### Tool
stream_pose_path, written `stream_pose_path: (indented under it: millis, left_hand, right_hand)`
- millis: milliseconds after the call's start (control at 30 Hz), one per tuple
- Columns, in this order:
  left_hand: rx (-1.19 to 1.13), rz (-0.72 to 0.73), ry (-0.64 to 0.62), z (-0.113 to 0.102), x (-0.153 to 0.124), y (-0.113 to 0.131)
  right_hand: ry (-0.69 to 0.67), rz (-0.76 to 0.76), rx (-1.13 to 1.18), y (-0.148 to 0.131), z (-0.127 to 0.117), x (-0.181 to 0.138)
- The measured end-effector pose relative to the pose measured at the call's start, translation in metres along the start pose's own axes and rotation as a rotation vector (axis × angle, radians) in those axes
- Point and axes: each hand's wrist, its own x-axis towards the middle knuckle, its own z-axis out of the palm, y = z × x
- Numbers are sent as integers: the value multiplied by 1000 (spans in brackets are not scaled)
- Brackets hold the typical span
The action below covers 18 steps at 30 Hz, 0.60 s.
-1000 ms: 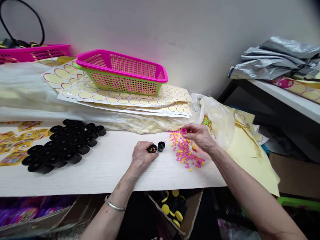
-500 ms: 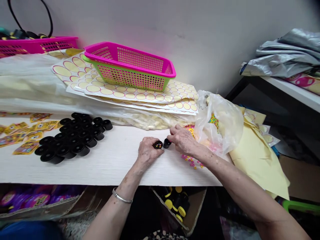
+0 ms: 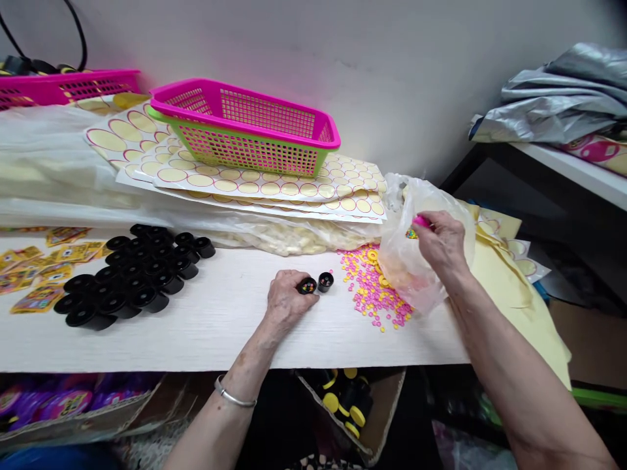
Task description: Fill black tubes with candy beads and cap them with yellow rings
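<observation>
My left hand [image 3: 285,301] rests on the white table [image 3: 215,326], its fingers closed round a small black cup [image 3: 307,285] with coloured beads inside. A second small black cup [image 3: 325,281] stands just to the right of it. Pink and yellow beads [image 3: 369,287] lie scattered on the table beside the cups. My right hand [image 3: 441,243] is raised at the mouth of a clear plastic bag [image 3: 416,254] and pinches a small pink thing [image 3: 422,222] over coloured beads in the bag.
Several empty black cups [image 3: 132,274] cluster at the left, with yellow printed labels [image 3: 39,267] beyond. A pink and green basket [image 3: 245,134] sits on sticker sheets [image 3: 255,186] at the back. A cardboard box of capped cups [image 3: 345,408] is under the table edge. Yellow paper [image 3: 509,307] lies at right.
My right hand left the second black cup and moved up and right to the plastic bag, where it now pinches a pink thing. My left hand stayed on its cup.
</observation>
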Motion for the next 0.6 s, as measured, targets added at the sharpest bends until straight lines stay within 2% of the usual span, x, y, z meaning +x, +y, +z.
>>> stream_pose_path:
  millis: [67,100,200,267,400,533,600]
  left_hand:
    - [0,10,5,1,1,-3]
    - [1,18,5,1,2,-4]
    - [10,37,8,3,4,-8]
    - [13,38,14,3,6,-9]
    - [0,5,14,2,6,-6]
    - [-28,-23,23,3,5,-5]
    - [-33,-23,21,4,4,-7]
  right_hand:
    - [-54,242,-169,30,4,13]
    - [-126,323,-241,42,7,16]
    - [-399,394,-363,57,17,20]
    - [-481,325,-383,58,24,20]
    - [-432,109,-355,54,37,23]
    - [-470,19,-309,55,47,25]
    - [-446,-14,-314,57,50,24]
